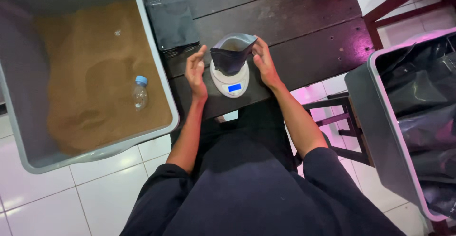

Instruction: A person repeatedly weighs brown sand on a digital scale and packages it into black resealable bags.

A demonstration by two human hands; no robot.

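Both hands, left and right, flank the open pouch on the scale, grips open, steadying it upright.

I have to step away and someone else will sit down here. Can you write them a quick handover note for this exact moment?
Left hand: open, beside the pouch, not clearly touching.
Right hand: fingers at the pouch's right edge.
Dark pouch: upright, mouth open, on the small white scale, display lit.
Grey bin of brown powder, plastic bottle lying in it, on the left.
Flat black pouches behind; bin of dark bags on the right.
Done: pouch on scale. Left: pouch unsealed.
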